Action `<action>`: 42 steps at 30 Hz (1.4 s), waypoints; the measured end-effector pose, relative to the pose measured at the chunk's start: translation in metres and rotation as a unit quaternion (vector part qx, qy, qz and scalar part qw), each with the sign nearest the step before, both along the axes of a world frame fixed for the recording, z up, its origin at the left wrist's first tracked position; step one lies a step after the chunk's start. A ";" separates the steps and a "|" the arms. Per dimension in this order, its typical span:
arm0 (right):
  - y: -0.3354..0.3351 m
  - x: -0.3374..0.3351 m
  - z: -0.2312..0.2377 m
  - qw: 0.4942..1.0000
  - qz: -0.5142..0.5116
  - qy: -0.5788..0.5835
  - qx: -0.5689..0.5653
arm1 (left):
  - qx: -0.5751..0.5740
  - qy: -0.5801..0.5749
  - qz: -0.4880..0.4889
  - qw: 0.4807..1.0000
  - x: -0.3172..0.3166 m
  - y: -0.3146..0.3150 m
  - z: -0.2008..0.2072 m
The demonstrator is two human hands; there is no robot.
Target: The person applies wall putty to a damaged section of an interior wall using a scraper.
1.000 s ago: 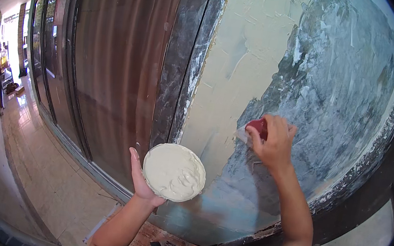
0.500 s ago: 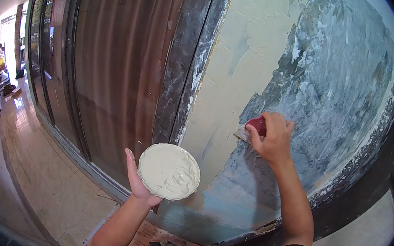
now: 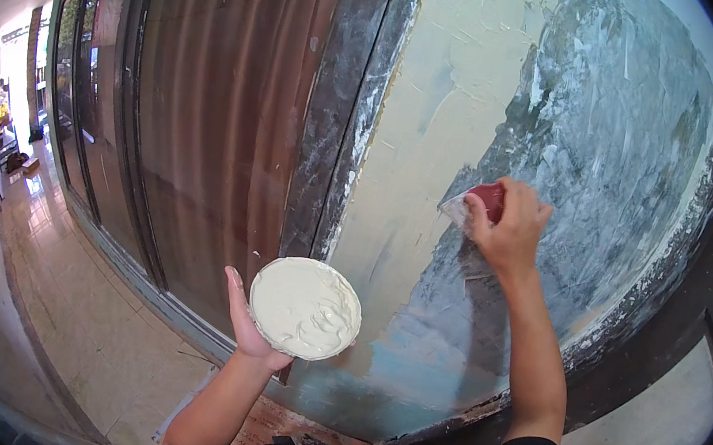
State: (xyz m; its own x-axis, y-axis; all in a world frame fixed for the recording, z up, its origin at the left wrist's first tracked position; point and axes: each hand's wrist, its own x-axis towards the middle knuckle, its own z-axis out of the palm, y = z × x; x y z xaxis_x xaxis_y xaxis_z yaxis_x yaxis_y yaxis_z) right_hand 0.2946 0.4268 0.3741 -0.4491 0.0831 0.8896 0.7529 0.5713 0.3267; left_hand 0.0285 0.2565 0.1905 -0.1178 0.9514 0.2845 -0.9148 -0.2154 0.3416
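Observation:
My left hand [image 3: 250, 325] holds up a round tub of cream-coloured putty [image 3: 302, 305] from beneath and the side. Ridges mark the putty's surface on its right half. In my right hand [image 3: 511, 228] is a putty knife [image 3: 488, 201] with a red handle, fingers closed round it. Its pale blade lies at the border between the cream-coated strip [image 3: 429, 142] and the rough grey-blue part of the wall [image 3: 618, 121]. Whether the blade's edge presses on the wall I cannot tell.
Left of the coated strip stands a dark, paint-splashed door frame [image 3: 328, 130] beside glass with a brown curtain [image 3: 219, 108]. A tiled floor [image 3: 88, 305] runs off at the far left. A dark wooden piece with a pale panel [image 3: 643, 427] is at lower right.
My right hand with the putty knife has moved up and slightly right along the border of the coating. The tub in my left hand has hardly moved.

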 end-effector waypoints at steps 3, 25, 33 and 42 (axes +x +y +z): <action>0.001 0.000 0.000 0.999 0.012 0.037 -0.013 | -0.012 -0.019 0.013 1.000 0.000 -0.004 0.003; 0.010 -0.007 0.003 0.999 -0.012 0.041 0.008 | -0.005 -0.010 0.007 1.000 0.003 -0.007 0.012; -0.043 -0.002 0.045 0.970 0.204 0.111 -0.066 | -0.015 -0.007 0.004 1.000 0.003 -0.011 0.036; -0.115 -0.015 0.025 0.944 0.200 -0.250 -0.081 | 0.009 0.010 -0.009 1.000 -0.003 -0.010 0.059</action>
